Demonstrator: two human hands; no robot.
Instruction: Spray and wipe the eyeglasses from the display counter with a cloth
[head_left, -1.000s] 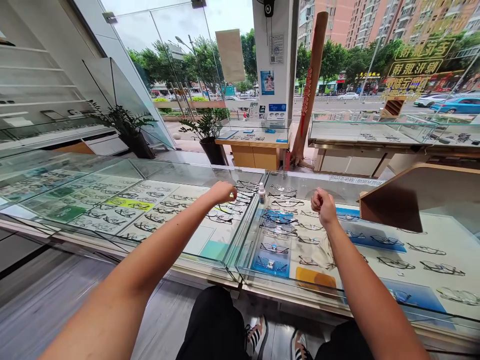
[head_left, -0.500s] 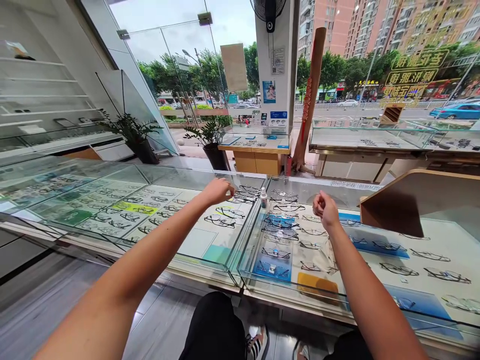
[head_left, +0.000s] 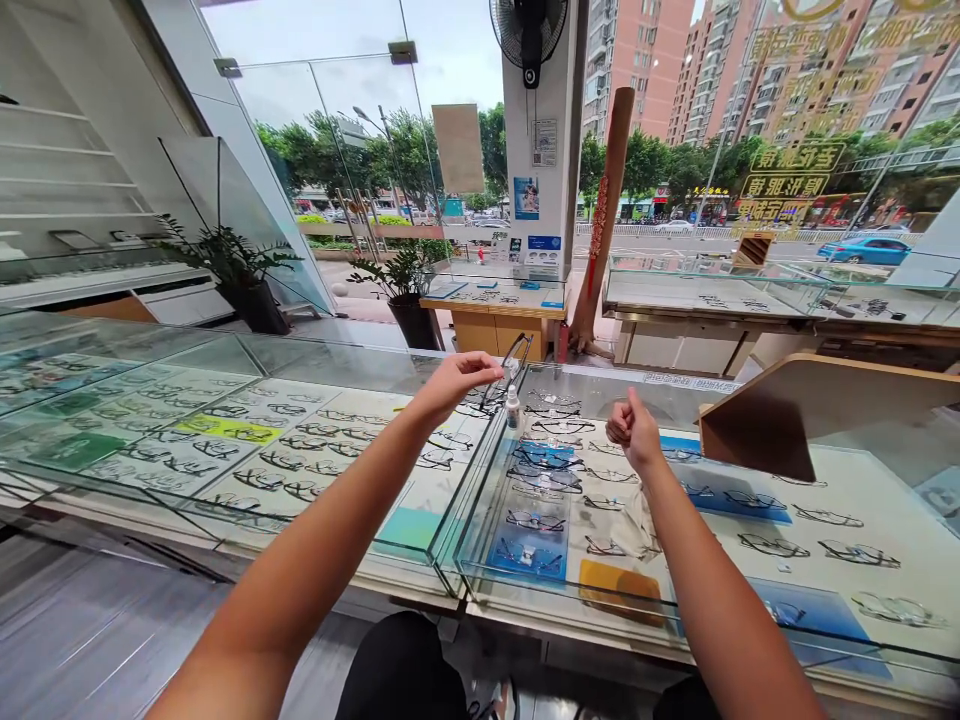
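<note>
Over the seam between two glass display cases, my left hand (head_left: 466, 380) pinches a dark-framed pair of glasses (head_left: 516, 352), raised and tilted at the fingertips. Just below the glasses a small white-capped spray bottle (head_left: 513, 408) stands upright on the case. My right hand (head_left: 634, 430) is closed in a fist with the thumb up, above the right display case (head_left: 712, 630); whatever its curled fingers hold, if anything, is hidden. Under my right wrist lies a crumpled cream cloth (head_left: 636, 525), partly covered by the forearm.
The left display case (head_left: 405, 490) holds rows of glasses. A mustard-coloured pad (head_left: 619, 590) lies near the right case's front edge. At the right a brown angled board (head_left: 757, 430) rises above the glass. Potted plants (head_left: 411, 310) and a wooden post (head_left: 604, 220) stand beyond.
My left hand has shifted right, and the dark glasses now stand raised at its fingertips. My right hand stays closed, its thumb now pointing up. The whole view has shifted slightly.
</note>
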